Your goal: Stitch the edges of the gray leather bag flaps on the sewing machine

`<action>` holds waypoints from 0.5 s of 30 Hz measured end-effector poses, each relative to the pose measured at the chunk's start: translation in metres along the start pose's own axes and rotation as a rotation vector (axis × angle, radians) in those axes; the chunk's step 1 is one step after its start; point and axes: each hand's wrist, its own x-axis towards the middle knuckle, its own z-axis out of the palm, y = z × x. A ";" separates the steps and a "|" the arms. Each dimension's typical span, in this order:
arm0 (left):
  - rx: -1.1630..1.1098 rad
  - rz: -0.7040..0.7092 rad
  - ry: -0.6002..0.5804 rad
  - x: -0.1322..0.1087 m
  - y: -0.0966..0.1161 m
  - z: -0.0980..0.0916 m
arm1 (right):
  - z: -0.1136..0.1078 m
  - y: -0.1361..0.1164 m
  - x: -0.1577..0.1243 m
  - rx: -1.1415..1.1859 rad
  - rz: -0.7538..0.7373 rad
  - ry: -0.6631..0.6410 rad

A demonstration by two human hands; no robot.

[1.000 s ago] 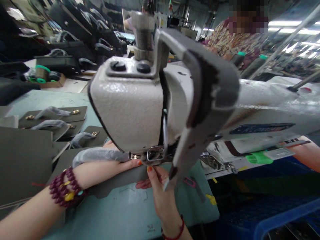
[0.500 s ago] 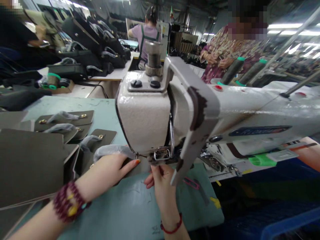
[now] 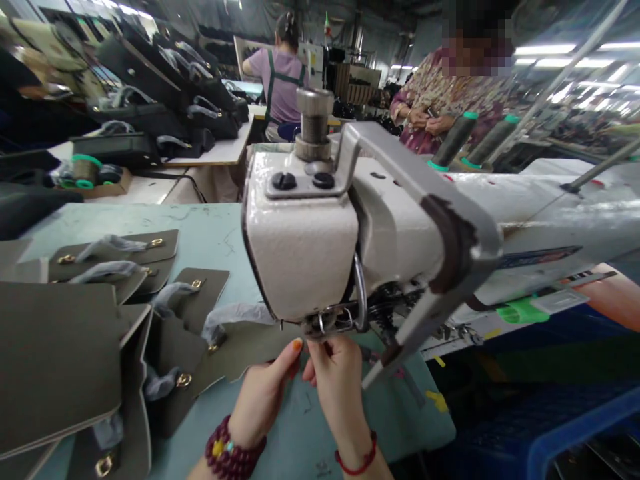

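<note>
Left hand (image 3: 263,393), right hand (image 3: 337,380) (under machine (image 3: 300,247))

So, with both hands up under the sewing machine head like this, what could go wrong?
1. Both the left hand and right hand have fingertips right at the needle area of the sewing machine; a sudden start could catch a finger.
2. The olive panel seems steadied only by fingertips, so it might shift and stitch crooked.
</note>
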 end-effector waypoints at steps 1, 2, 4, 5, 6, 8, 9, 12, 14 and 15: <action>0.069 -0.014 0.024 0.002 0.003 -0.004 | 0.000 0.000 0.001 -0.003 -0.013 0.010; 0.135 -0.013 0.039 0.003 0.005 -0.008 | 0.000 -0.001 0.001 0.006 -0.018 0.013; 0.238 0.014 0.028 0.002 0.013 -0.012 | -0.001 0.001 0.000 0.076 0.009 -0.006; 0.271 0.038 0.010 0.001 0.017 -0.013 | -0.002 0.002 -0.001 0.138 0.039 -0.027; 0.295 0.061 -0.012 0.000 0.021 -0.013 | -0.004 0.004 -0.003 0.208 0.075 -0.054; 0.317 0.085 -0.058 0.000 0.026 -0.012 | -0.008 0.007 -0.008 0.337 0.137 -0.098; 0.317 0.082 -0.070 0.000 0.026 -0.012 | -0.010 0.007 -0.010 0.378 0.151 -0.113; 0.293 0.021 -0.069 0.003 0.018 -0.014 | -0.014 0.007 -0.013 0.405 0.136 -0.131; 0.273 -0.026 -0.054 0.005 0.010 -0.016 | -0.014 0.004 -0.013 0.394 0.127 -0.121; 0.268 -0.043 -0.054 0.005 0.008 -0.016 | -0.013 0.003 -0.013 0.393 0.129 -0.115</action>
